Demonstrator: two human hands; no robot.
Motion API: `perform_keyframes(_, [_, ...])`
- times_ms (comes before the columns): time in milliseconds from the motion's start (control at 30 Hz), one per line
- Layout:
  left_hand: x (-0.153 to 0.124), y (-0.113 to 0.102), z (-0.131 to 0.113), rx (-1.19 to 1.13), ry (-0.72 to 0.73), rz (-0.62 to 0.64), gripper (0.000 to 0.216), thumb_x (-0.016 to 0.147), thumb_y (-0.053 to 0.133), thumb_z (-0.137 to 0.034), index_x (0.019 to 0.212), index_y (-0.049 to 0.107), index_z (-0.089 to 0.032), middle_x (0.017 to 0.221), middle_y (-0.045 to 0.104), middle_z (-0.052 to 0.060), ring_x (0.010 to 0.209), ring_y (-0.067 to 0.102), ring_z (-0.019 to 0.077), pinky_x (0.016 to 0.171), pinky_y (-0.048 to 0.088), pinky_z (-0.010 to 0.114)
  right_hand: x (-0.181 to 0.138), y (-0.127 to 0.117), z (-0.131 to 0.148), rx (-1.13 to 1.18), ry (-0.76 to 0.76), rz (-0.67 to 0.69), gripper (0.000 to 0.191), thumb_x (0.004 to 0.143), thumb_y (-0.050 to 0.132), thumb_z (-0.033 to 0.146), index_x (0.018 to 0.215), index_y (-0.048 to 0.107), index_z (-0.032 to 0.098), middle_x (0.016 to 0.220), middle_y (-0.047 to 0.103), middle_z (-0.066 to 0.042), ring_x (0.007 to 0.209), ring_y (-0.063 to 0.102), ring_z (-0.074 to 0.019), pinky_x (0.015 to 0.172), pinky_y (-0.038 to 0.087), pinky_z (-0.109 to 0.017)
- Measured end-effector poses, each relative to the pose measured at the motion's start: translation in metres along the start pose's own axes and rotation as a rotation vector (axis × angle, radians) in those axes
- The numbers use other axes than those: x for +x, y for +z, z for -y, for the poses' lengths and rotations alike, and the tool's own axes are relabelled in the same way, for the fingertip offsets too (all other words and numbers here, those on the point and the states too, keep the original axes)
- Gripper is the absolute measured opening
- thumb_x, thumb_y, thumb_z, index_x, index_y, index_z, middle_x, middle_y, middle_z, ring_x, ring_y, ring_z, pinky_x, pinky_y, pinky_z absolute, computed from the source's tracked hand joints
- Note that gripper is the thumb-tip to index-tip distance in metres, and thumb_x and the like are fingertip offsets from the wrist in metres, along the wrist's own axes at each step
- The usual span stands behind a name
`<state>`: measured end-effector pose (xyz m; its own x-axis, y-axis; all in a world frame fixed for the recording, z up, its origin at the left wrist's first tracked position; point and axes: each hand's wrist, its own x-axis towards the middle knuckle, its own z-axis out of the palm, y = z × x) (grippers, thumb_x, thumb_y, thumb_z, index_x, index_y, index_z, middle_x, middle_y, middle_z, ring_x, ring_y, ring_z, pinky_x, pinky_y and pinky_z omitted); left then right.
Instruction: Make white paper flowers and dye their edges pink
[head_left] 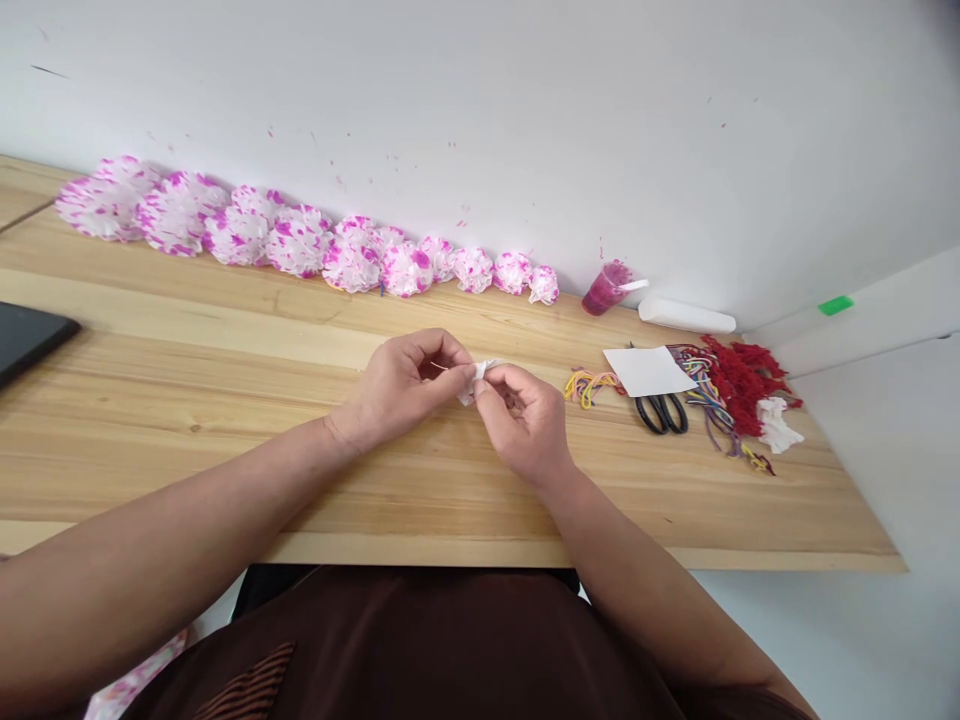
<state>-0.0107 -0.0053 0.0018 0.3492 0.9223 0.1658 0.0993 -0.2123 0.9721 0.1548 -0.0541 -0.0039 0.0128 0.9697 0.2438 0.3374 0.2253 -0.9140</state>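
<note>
Between my two hands is a small, crumpled piece of white tissue paper, held just above the table. My left hand pinches its left side with thumb and forefinger, and a thin pale strand sticks out by that thumb. On the other side my right hand grips the paper between thumb and forefinger, the other fingers curled in. Most of the paper is covered by my fingers. Nearest to my right hand lies a small bundle of coloured cords.
White-and-magenta paper pompoms line the wall. Right of them stand a cup of magenta liquid and a white roll. Black-handled scissors lie partly beneath white paper, beside red yarn. A dark flat device sits left.
</note>
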Motion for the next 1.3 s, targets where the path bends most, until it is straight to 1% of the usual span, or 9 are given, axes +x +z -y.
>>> perform_keyframes(133, [-0.002,0.002,0.002,0.121,0.145,-0.001,0.007,0.086,0.07,-0.025,0.083,0.07,-0.019,0.087,0.076,0.003,0.083,0.07,0.0168,0.082,0.057,0.03,0.003,-0.002,-0.001,0.076,0.024,-0.016,0.021,0.091,0.062,0.03,0.072,0.061,0.021,0.071,0.062,0.0,0.063,0.054,-0.0132,0.06,0.043,-0.028])
perform_keyframes(333, [0.001,0.001,0.0,-0.067,-0.063,-0.017,0.016,0.084,0.075,-0.032,0.082,0.065,-0.019,0.08,0.072,0.002,0.071,0.068,0.0151,0.065,0.055,0.026,0.003,-0.002,-0.008,0.072,0.05,-0.024,0.024,0.091,0.06,0.029,0.069,0.059,0.022,0.064,0.057,0.001,0.058,0.052,-0.0131,0.057,0.043,-0.028])
perform_keyframes(467, [0.003,0.0,-0.003,-0.13,-0.08,0.035,0.021,0.082,0.079,-0.035,0.088,0.069,-0.018,0.082,0.072,0.002,0.074,0.068,0.0153,0.068,0.056,0.027,0.0,-0.001,-0.005,0.006,-0.008,-0.004,0.022,0.091,0.059,0.026,0.069,0.058,0.022,0.064,0.054,0.002,0.055,0.041,-0.0111,0.053,0.034,-0.027])
perform_keyframes(600, [0.003,0.0,-0.003,-0.129,-0.115,0.012,0.018,0.084,0.075,-0.033,0.081,0.068,-0.017,0.076,0.069,0.001,0.068,0.064,0.0125,0.064,0.052,0.024,-0.001,0.0,-0.002,-0.014,-0.022,-0.007,0.02,0.089,0.06,0.023,0.069,0.059,0.021,0.06,0.045,0.004,0.053,0.036,-0.0101,0.052,0.029,-0.027])
perform_keyframes(700, [0.002,0.0,-0.001,-0.079,-0.083,-0.007,0.017,0.085,0.074,-0.033,0.081,0.067,-0.018,0.076,0.07,0.001,0.068,0.065,0.0131,0.063,0.052,0.025,0.0,0.001,-0.002,0.067,0.046,-0.002,0.021,0.09,0.061,0.029,0.071,0.061,0.021,0.062,0.051,0.003,0.054,0.042,-0.0108,0.052,0.034,-0.027])
perform_keyframes(867, [0.0,0.002,0.002,0.111,0.084,-0.019,0.009,0.085,0.072,-0.028,0.082,0.07,-0.019,0.084,0.075,0.003,0.082,0.07,0.0174,0.08,0.057,0.03,0.005,0.0,-0.005,0.132,0.108,-0.013,0.026,0.09,0.064,0.035,0.069,0.061,0.021,0.062,0.059,0.001,0.059,0.056,-0.0136,0.058,0.045,-0.028])
perform_keyframes(1067, [0.004,0.0,0.004,-0.098,-0.095,-0.021,0.02,0.084,0.075,-0.034,0.083,0.064,-0.018,0.078,0.07,0.001,0.067,0.064,0.0133,0.063,0.052,0.025,0.003,0.001,-0.011,0.17,0.105,-0.001,0.025,0.092,0.062,0.03,0.068,0.06,0.021,0.063,0.062,0.001,0.056,0.057,-0.0125,0.054,0.044,-0.027])
perform_keyframes(1200, [0.005,0.0,0.004,-0.151,-0.094,0.035,0.021,0.087,0.075,-0.035,0.087,0.066,-0.017,0.08,0.069,0.001,0.072,0.066,0.0131,0.067,0.052,0.024,0.001,0.003,-0.012,0.179,0.073,-0.001,0.023,0.093,0.064,0.032,0.073,0.065,0.021,0.069,0.067,-0.001,0.063,0.062,-0.0138,0.06,0.049,-0.028])
perform_keyframes(1300, [0.006,-0.003,0.004,-0.172,-0.077,0.011,0.021,0.087,0.075,-0.034,0.087,0.066,-0.016,0.08,0.068,0.0,0.07,0.063,0.0113,0.066,0.051,0.023,0.001,0.001,-0.008,0.198,0.056,-0.008,0.023,0.094,0.065,0.033,0.075,0.068,0.02,0.069,0.068,-0.001,0.061,0.061,-0.0134,0.059,0.048,-0.028])
